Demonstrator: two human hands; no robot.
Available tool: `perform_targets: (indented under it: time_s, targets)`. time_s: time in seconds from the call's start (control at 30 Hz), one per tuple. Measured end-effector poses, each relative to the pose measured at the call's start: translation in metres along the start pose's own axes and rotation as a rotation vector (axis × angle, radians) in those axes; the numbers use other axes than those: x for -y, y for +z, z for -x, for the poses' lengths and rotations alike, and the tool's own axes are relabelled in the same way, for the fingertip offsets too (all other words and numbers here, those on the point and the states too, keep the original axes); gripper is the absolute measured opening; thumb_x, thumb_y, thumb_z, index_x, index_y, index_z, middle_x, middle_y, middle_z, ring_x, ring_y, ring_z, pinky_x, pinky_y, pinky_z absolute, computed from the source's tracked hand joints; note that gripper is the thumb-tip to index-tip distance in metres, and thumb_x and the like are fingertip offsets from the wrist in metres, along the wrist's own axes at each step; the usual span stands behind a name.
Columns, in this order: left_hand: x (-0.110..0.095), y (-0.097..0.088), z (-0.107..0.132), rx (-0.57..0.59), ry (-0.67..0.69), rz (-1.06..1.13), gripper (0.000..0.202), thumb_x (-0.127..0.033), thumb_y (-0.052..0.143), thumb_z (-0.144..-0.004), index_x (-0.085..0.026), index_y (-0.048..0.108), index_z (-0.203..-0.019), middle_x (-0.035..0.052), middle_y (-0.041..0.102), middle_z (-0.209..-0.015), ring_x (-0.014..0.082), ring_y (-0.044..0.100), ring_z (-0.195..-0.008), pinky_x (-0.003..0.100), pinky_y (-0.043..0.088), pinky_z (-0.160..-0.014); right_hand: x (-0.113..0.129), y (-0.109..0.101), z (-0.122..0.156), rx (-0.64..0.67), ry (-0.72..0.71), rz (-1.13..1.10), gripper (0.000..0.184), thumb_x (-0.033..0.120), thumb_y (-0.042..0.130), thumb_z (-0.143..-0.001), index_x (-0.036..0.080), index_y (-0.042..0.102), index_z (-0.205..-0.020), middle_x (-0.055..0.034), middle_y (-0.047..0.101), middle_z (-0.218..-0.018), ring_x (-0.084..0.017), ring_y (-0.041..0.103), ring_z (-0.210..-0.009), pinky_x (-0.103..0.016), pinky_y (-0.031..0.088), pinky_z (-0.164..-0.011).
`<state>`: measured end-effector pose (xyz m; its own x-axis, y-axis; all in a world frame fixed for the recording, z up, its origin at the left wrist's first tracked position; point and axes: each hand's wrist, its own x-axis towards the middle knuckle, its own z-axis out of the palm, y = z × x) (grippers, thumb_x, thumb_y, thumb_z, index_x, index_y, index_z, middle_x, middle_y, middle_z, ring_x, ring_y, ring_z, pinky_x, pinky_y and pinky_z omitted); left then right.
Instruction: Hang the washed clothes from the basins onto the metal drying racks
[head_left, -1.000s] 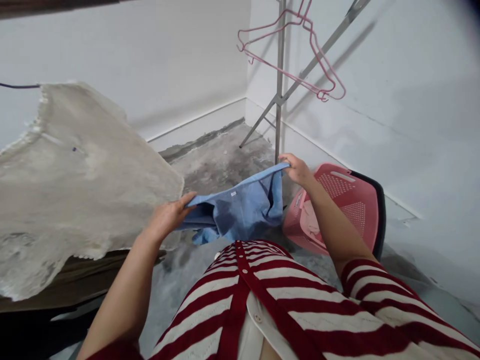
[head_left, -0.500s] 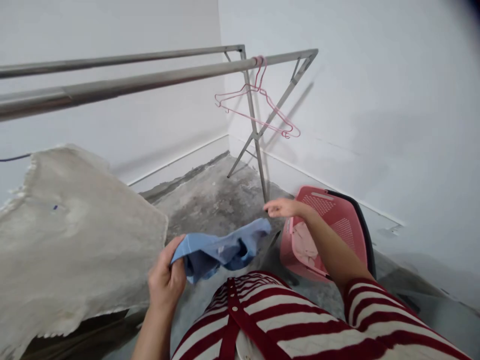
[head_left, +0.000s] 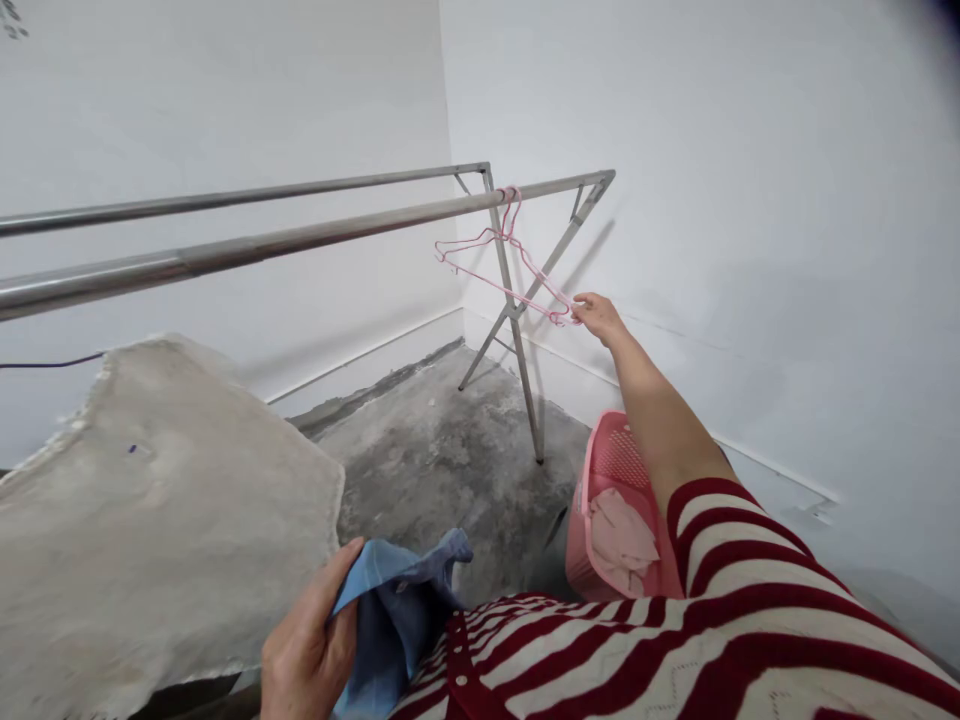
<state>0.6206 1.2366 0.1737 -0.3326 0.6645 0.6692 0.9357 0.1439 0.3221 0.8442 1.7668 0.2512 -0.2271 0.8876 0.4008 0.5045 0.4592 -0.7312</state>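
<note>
My left hand [head_left: 311,640] grips a blue cloth garment [head_left: 397,600] by its edge, low in front of my body. The garment hangs crumpled, and part of its lower side passes out of view. My right hand [head_left: 598,318] is stretched forward, its fingers closed on the right end of a pink wire hanger [head_left: 501,278]. Two such hangers seem to hang together by their hooks on the front metal bar; how many the fingers hold is hard to tell.
A metal drying rack [head_left: 315,238] with crossed legs stands in the wall corner. Below my right arm is a pink basket [head_left: 581,545] holding pale pink cloth [head_left: 621,545]. A large off-white sheet-like piece [head_left: 172,510] fills the lower left, above the concrete floor [head_left: 457,450].
My right hand has moved forward and up from above the basket to the hanger's end. My left hand has come lower and nearer with the blue garment. The view has tilted upward.
</note>
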Motion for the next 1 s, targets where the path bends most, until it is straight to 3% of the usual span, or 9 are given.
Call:
perform_targets:
  time_s: [0.13,0.27,0.37,0.47,0.57,0.73,0.87,0.97,1.0]
  targets:
    - [0.000,-0.005,0.005,-0.005,-0.058,0.005,0.059,-0.027,0.047,-0.083,-0.054,0.036,-0.134,-0.0065,0.068,-0.112,0.0269,0.069,-0.092,0.044,0.062,-0.078,0.008,0.010,0.007,0.049,-0.041,0.041,0.030,0.018,0.052,-0.076,0.010,0.064,-0.102,-0.0066,0.066,-0.075,-0.016,0.061,-0.069,-0.035,0.051,-0.077]
    - [-0.004,-0.007,0.009,-0.051,-0.076,0.000,0.058,-0.026,0.048,-0.082,-0.053,0.038,-0.133,-0.0064,0.069,-0.111,0.0252,0.069,-0.091,0.042,0.062,-0.078,0.027,0.014,0.007,-0.142,-0.188,0.212,0.033,0.017,0.050,-0.077,0.013,0.062,-0.108,-0.0156,0.062,-0.107,-0.027,0.056,-0.101,-0.045,0.043,-0.094]
    - [-0.007,-0.008,0.011,-0.046,-0.054,-0.023,0.055,-0.024,0.048,-0.085,-0.048,0.040,-0.134,-0.0048,0.069,-0.112,0.0216,0.069,-0.092,0.037,0.061,-0.081,0.049,0.027,0.003,-0.202,-0.375,0.314,0.034,0.028,0.044,-0.086,0.013,0.059,-0.112,-0.0174,0.059,-0.114,-0.029,0.053,-0.107,-0.045,0.042,-0.093]
    - [-0.008,-0.010,0.011,-0.044,-0.061,-0.039,0.051,-0.025,0.047,-0.087,-0.045,0.043,-0.133,-0.0051,0.068,-0.113,0.0219,0.070,-0.091,0.036,0.061,-0.081,0.070,0.047,-0.003,-0.062,-0.262,0.180,0.044,0.035,0.049,-0.085,0.011,0.052,-0.121,-0.0147,0.064,-0.101,-0.025,0.060,-0.091,-0.039,0.047,-0.083]
    - [-0.007,-0.012,0.010,-0.035,-0.043,-0.088,0.050,-0.024,0.048,-0.086,-0.042,0.046,-0.132,-0.0050,0.068,-0.113,0.0218,0.070,-0.090,0.034,0.061,-0.078,0.086,0.063,-0.010,0.031,-0.076,0.030,0.036,0.025,0.050,-0.082,0.009,0.056,-0.114,-0.0086,0.066,-0.078,-0.020,0.061,-0.070,-0.033,0.048,-0.071]
    - [0.001,-0.012,0.001,-0.006,0.035,-0.199,0.047,-0.025,0.051,-0.085,-0.035,0.049,-0.131,-0.0041,0.070,-0.109,0.0177,0.071,-0.087,0.023,0.060,-0.074,0.103,0.064,-0.011,-0.094,-0.097,-0.013,0.028,0.024,0.035,-0.087,0.013,0.061,-0.092,-0.0105,0.066,-0.085,-0.020,0.060,-0.081,-0.032,0.047,-0.078]
    - [0.006,-0.005,-0.019,-0.009,0.021,-0.237,0.036,-0.028,0.048,-0.087,-0.029,0.056,-0.122,-0.0011,0.071,-0.108,0.0163,0.071,-0.086,0.021,0.057,-0.074,0.091,0.057,0.042,-0.134,-0.175,-0.216,0.025,0.033,0.039,-0.085,0.017,0.058,-0.089,-0.0045,0.063,-0.075,-0.017,0.058,-0.071,-0.028,0.047,-0.069]
    - [0.004,-0.003,-0.045,0.039,-0.082,-0.265,0.034,-0.030,0.044,-0.087,-0.024,0.061,-0.116,0.0021,0.072,-0.107,0.0186,0.070,-0.088,0.025,0.056,-0.074,0.064,0.061,0.123,-0.146,-0.129,-0.387,0.026,0.042,0.041,-0.085,0.021,0.054,-0.094,-0.0004,0.057,-0.067,-0.014,0.053,-0.058,-0.026,0.045,-0.056]
    - [0.001,-0.004,-0.055,0.083,-0.133,-0.282,0.035,-0.030,0.044,-0.086,-0.023,0.061,-0.116,0.0033,0.071,-0.108,0.0198,0.069,-0.090,0.026,0.055,-0.075,0.055,0.063,0.152,-0.076,-0.098,-0.446,0.027,0.043,0.044,-0.084,0.023,0.051,-0.101,0.0012,0.054,-0.066,-0.013,0.050,-0.053,-0.026,0.044,-0.052]
